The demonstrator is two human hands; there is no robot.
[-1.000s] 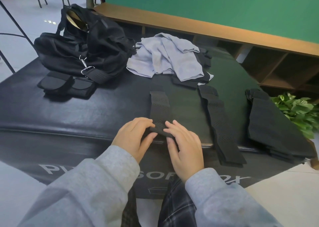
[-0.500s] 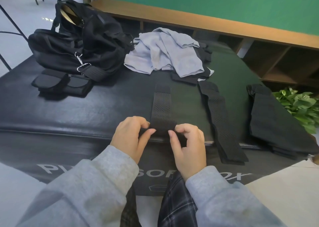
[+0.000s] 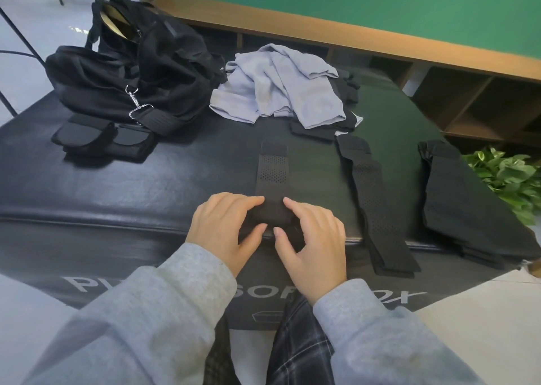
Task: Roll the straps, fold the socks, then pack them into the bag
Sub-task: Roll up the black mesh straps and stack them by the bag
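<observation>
Gripping rolled near end of perforated black strap: left hand, right hand, fingers curled round roll; unrolled length extends away.

bare bench is left open between the rolled straps on the left and the mesh strap at centre; the far side is blocked by the black bag and grey socks, the right by a flat strap and a black stack.
</observation>
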